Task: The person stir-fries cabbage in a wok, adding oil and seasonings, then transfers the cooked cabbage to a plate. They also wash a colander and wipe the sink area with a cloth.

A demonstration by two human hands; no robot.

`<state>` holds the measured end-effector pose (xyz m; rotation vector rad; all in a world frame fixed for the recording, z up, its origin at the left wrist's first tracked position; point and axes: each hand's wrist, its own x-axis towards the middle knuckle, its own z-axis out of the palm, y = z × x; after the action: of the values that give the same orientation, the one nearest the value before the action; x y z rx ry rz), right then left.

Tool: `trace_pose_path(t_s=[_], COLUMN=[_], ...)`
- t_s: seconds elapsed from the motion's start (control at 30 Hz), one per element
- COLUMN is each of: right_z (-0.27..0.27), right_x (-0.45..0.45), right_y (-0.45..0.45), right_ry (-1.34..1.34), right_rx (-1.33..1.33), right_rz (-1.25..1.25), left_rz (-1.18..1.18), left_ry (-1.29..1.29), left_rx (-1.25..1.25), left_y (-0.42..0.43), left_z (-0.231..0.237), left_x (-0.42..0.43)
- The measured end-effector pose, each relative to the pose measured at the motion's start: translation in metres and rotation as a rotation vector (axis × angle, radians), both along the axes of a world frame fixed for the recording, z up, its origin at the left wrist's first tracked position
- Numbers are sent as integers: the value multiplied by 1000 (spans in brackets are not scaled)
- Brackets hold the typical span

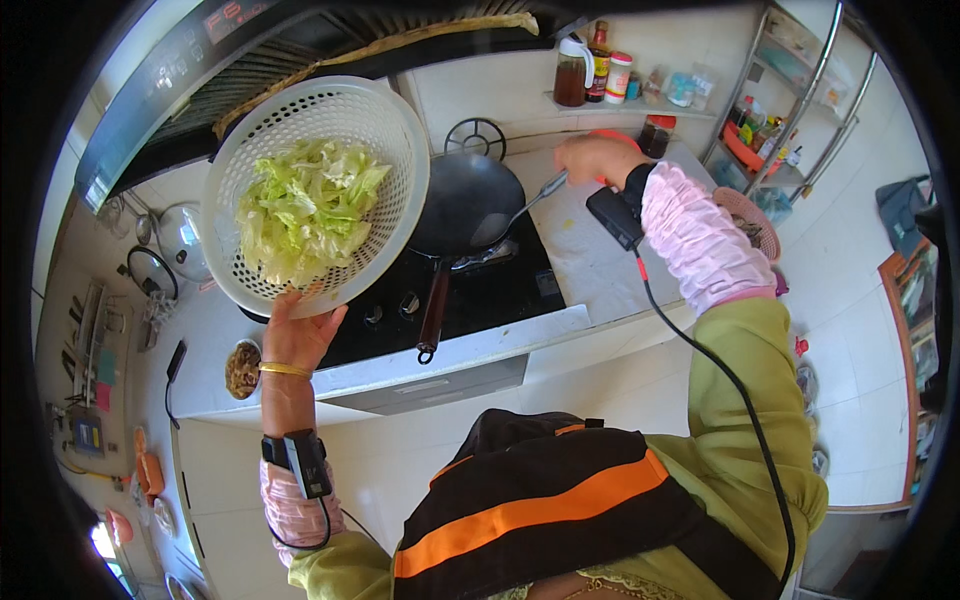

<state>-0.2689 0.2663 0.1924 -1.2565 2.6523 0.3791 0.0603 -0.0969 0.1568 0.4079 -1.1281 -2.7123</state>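
Note:
My left hand (300, 330) grips the near rim of a white plastic colander (401, 165), raised above the left part of the stove. Torn green lettuce leaves (315, 210) lie in the colander. In my right hand (596, 159) is the handle of a metal spatula (540, 196). Its blade rests inside a dark wok (465, 195), at the wok's right side. The wok sits on a black glass gas hob (517, 281), its brown handle (433, 311) pointing towards me. The colander hides the left side of the hob.
A range hood (172, 97) hangs low at the upper left. Bottles and jars stand on a wall shelf (637, 109); a red-lidded jar (657, 136) is below. A bowl of brown food (244, 369) sits at the counter's left front. A glass lid (182, 241) leans behind.

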Motion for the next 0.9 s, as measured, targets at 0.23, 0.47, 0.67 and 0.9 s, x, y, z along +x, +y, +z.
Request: trace_pose_path(t_s=[0.23, 0.47, 0.67, 0.9], right_z=[-121, -139, -132, -133], right_x=[33, 52, 85, 101], right_y=[-20, 22, 67, 57], right_ry=[-58, -719, -1144, -1396], right_rx=[-405, -897, -1252, -1392], right_rz=[-243, -610, -846, -768], left_rz=[19, 207, 327, 372], left_ry=[7, -146, -280, -445], left_rx=[-88, -434, -1041, -1751], left_y=[1, -6, 3, 7], left_z=[-10, -3, 7, 0], left_x=[-33, -100, -151, -200])
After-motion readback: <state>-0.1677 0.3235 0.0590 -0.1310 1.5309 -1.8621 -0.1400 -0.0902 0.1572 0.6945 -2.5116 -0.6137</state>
